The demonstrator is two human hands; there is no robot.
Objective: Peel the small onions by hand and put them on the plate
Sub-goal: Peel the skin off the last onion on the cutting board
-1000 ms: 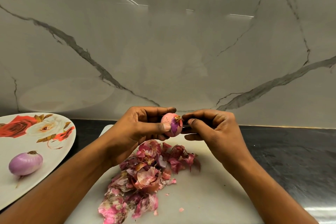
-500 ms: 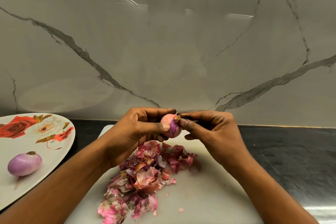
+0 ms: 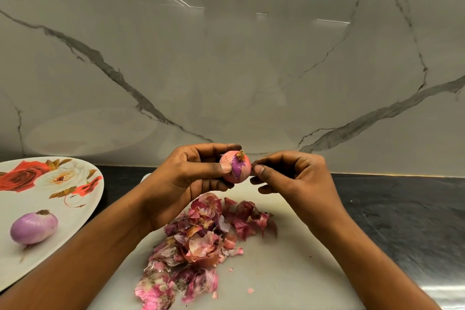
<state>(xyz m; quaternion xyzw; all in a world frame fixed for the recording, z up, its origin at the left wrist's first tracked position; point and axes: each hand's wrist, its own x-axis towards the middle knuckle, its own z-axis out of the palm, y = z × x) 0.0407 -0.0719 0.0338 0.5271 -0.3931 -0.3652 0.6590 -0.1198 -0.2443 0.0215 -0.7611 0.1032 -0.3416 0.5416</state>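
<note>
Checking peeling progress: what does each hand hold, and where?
Left hand grips the small onion round its sides. Right hand pinches at its right edge; whether it holds skin is unclear.

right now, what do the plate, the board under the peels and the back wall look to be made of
Plate: glossy white with printed roses, probably melamine or glazed ceramic. Board: matte white, no grain, likely plastic. Back wall: polished marble or marble-look slab, grey veins and mirrored light streaks.
</note>
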